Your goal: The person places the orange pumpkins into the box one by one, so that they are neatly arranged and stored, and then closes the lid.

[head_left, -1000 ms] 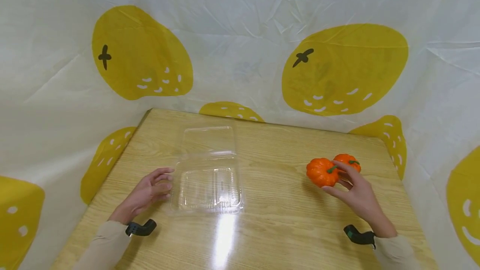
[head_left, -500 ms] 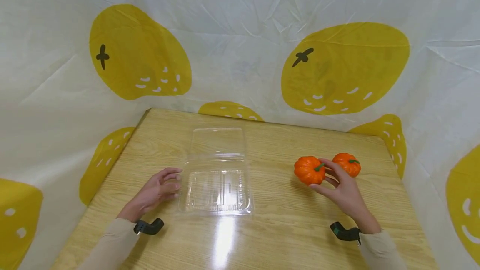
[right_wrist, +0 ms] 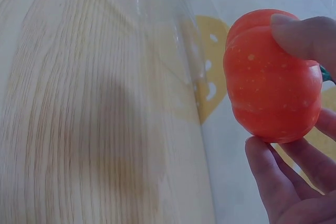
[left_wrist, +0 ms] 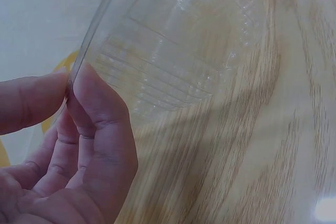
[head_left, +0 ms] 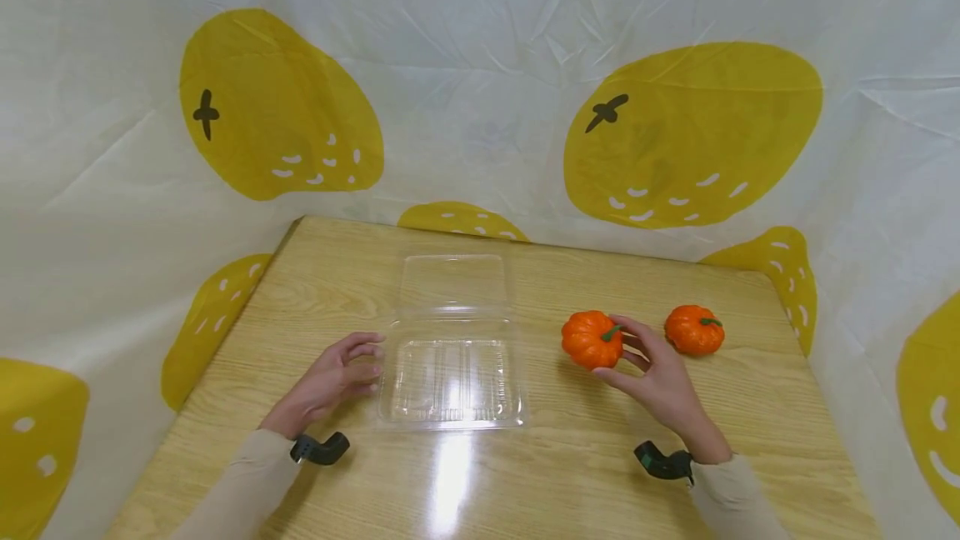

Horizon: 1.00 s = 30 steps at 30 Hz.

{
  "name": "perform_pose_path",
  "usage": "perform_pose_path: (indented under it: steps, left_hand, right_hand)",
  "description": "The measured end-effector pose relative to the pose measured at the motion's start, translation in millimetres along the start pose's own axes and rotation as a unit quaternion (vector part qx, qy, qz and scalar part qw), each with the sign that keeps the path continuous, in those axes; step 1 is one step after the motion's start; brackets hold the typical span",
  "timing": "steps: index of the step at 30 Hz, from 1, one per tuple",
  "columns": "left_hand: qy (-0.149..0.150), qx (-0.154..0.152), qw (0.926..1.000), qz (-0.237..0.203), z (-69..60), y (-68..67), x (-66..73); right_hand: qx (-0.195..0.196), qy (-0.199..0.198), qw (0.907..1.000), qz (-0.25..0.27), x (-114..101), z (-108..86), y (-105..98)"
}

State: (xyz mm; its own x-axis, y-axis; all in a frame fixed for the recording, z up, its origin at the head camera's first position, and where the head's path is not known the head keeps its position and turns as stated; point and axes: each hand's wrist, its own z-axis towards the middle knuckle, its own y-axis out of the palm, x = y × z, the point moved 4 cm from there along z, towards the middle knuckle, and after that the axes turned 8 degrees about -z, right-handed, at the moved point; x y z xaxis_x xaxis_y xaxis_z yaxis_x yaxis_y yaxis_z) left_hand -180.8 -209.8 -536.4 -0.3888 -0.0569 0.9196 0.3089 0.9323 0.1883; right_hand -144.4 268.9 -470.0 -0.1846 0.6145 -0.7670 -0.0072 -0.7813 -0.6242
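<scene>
A clear plastic container [head_left: 453, 382] lies unfolded on the table, its lid flap [head_left: 453, 282] towards the back. My left hand [head_left: 333, 380] is at its left side; in the left wrist view the thumb and index finger of that hand [left_wrist: 79, 140] pinch the container's rim [left_wrist: 97, 22]. To the right of the container, my right hand [head_left: 656, 373] grips an orange pumpkin [head_left: 591, 339] with a green stem. In the right wrist view the thumb and fingertips hold this pumpkin [right_wrist: 273, 77] from opposite sides, above the table.
A second orange pumpkin [head_left: 693, 330] rests on the wooden table [head_left: 562, 473] behind and right of my right hand. A white cloth [head_left: 480, 107] printed with yellow fruit shapes stands around the table's back and sides. Dark bands are on both wrists.
My left hand and the container have shifted right. The right hand has carried its pumpkin left, away from the second pumpkin, which has stayed in place.
</scene>
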Motion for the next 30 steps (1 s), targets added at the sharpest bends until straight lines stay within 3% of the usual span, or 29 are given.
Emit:
perform_pose_path:
  steps: [15,30]
  left_hand:
    - [-0.01,-0.01,0.9997,-0.022,8.9,19.1,-5.8]
    - [-0.012,-0.03,0.9991,-0.026,19.7,36.1,-6.7]
  right_hand:
    - [-0.017,-0.001,0.9994,0.031,-25,12.3,29]
    - [-0.047,-0.038,0.9968,0.053,-45,15.6,58]
